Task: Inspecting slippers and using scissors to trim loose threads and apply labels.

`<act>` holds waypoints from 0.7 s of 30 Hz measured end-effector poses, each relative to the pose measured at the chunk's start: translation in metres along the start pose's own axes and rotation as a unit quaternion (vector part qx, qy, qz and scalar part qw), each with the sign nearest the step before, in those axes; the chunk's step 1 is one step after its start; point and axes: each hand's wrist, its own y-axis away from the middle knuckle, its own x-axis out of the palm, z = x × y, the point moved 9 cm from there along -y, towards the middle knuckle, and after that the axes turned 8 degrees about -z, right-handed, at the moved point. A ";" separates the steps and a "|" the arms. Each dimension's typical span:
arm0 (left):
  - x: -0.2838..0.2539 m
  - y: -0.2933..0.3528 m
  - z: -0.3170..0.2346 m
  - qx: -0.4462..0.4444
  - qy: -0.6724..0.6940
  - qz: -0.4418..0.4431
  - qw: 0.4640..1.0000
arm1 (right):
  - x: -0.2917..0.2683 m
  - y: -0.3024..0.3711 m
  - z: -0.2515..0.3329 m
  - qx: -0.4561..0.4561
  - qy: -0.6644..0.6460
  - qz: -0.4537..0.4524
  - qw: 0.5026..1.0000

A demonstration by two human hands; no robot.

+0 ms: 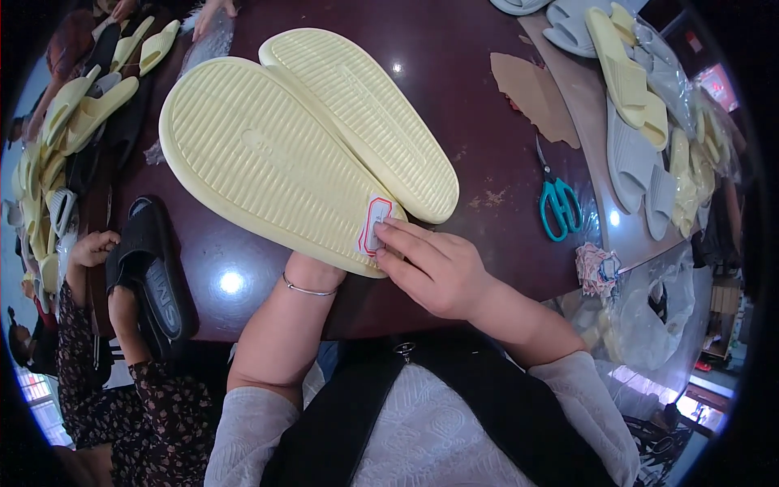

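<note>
Two pale yellow slippers lie soles up on the dark red table, one overlapping the other. My left hand is tucked under the heel of the nearer slipper and holds it; only the wrist with a thin bracelet shows. My right hand presses a small white sticker with a red border onto that heel with its fingertips.
Teal scissors lie to the right, beside a cardboard piece and a small wad of stickers. Grey and yellow slippers pile at the far right. Another person at the left holds a black slipper; more yellow slippers lie there.
</note>
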 end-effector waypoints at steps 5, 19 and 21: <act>0.008 0.005 -0.013 0.037 -0.182 -0.095 0.978 | -0.006 -0.012 0.007 -0.003 0.025 -0.013 1.000; -0.012 -0.024 0.022 -0.021 -0.033 0.042 0.998 | -0.022 0.010 -0.022 0.019 0.009 -0.031 0.999; -0.058 -0.026 0.030 -0.031 -0.077 -0.003 0.997 | -0.032 0.019 -0.022 -0.009 0.038 -0.016 0.999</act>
